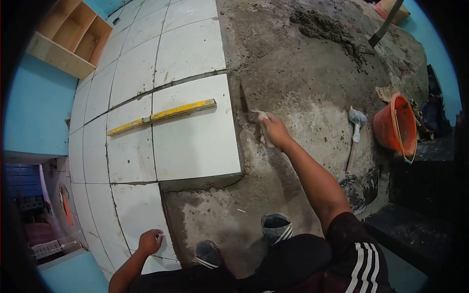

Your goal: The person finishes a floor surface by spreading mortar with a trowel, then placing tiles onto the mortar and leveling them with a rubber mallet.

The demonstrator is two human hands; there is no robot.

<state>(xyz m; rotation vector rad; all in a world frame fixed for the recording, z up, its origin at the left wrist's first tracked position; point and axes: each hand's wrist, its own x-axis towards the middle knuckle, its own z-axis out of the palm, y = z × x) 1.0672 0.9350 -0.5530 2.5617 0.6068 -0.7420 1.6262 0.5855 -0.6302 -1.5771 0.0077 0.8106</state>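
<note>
My right hand (274, 131) is closed around the handle of a trowel (244, 99), whose dark blade stands near the right edge of a large white tile (195, 132). A yellow spirit level (163, 117) lies across that tile and the one to its left. At the lower left, my left hand (151, 241) rests over another white tile (139, 212), its fingers curled; whether they hold anything small is not clear.
A mallet (358, 119) with a wrapped head lies on the rough mortar floor (312, 127). Right of it stands an orange bucket (390, 124). Wet mortar (327, 29) is heaped at the top. A wooden shelf (73, 31) is at the upper left, dark steps (410, 229) at the lower right.
</note>
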